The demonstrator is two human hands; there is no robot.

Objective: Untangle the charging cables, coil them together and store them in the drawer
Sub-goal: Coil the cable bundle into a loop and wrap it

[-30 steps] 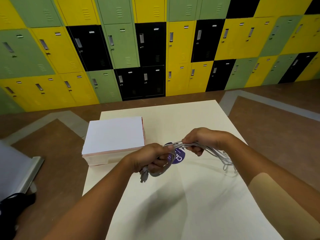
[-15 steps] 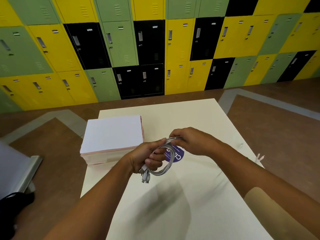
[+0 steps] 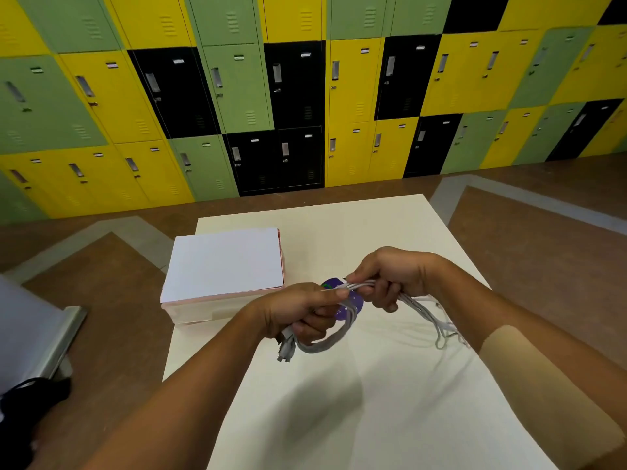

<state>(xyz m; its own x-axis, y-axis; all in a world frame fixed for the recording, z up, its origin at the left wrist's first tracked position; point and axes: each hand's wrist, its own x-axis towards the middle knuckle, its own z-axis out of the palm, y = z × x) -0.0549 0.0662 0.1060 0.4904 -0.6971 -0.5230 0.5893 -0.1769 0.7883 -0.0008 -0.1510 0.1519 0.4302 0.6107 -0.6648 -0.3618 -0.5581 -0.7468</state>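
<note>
head: cable loop (image 3: 326, 344) beneath left grip (image 3: 302, 313)

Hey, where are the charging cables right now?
Head view, centre: the grey charging cables hang above the cream table, gripped by the left hand and right hand, just right of the white box.

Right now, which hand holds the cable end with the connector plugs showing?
The left hand: grey plugs poke out below its fist. The right hand grips the cables further along, with only loose loops trailing behind it.
</note>
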